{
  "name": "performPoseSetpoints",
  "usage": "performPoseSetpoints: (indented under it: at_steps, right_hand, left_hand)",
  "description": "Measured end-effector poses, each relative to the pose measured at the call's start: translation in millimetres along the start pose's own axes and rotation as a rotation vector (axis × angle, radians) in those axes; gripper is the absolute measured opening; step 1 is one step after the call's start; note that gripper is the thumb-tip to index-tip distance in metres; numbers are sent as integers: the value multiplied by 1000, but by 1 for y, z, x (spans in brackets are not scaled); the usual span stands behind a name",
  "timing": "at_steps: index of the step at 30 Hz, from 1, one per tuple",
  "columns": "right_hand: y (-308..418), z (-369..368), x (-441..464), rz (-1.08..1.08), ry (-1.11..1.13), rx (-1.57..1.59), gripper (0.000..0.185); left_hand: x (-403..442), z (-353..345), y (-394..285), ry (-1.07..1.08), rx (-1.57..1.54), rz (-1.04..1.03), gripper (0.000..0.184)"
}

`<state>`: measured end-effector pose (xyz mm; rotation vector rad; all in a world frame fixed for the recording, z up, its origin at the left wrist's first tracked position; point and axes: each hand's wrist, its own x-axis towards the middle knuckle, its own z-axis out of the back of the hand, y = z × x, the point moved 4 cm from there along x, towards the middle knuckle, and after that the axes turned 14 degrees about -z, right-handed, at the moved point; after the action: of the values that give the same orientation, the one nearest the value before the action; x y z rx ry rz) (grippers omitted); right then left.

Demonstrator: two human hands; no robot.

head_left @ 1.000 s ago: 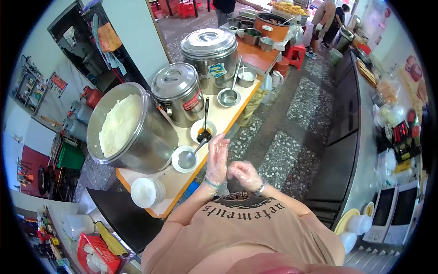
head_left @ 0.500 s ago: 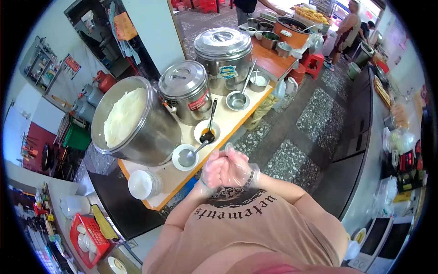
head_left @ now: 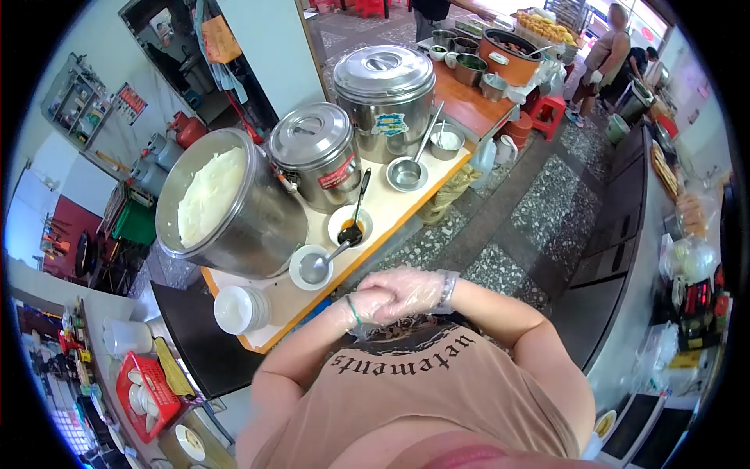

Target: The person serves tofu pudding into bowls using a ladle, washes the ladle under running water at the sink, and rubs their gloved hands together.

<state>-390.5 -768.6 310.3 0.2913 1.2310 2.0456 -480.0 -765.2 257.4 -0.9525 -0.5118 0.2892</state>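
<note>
The desk (head_left: 388,202) stretches from nine o'clock to one o'clock of the person's hands, pale on top with an orange edge. At ten o'clock is a wide steel pot (head_left: 262,230), open, with a white mass inside. A tall lidded pot (head_left: 385,102) stands at twelve o'clock, and a smaller lidded pot (head_left: 312,156) at eleven.

The two hands are clasped in front of the shirt, just off the desk's near edge. The right hand (head_left: 416,291) comes in from three o'clock and has its grip closed over the left hand (head_left: 373,303), palm and fingers pressed against it. The left hand lies folded beneath; how far its own grip is closed cannot be told, since the right covers part of it. Both wear thin plastic gloves (head_left: 447,288), clear, glossy and wrinkled, with loose cuffs at the wrists.

A stack of white bowls (head_left: 241,310) sits at nine o'clock. Between nine and ten, a white bowl (head_left: 297,277) holds a grey ladle (head_left: 315,268); at eleven, another bowl (head_left: 333,230) holds amber liquid and a dark spoon (head_left: 351,234). A green band (head_left: 353,310) rings the left wrist.
</note>
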Motion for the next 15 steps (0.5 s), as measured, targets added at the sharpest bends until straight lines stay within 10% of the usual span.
performPoseSetpoints:
  at_steps: [5, 15]
  right_hand:
    - [15, -7, 17, -161, 170, -173, 64]
    - [7, -17, 34, -75, -266, -406, 50]
  left_hand:
    - [23, 5, -1, 33, -12, 132, 30]
    - [27, 25, 13, 15, 24, 233, 29]
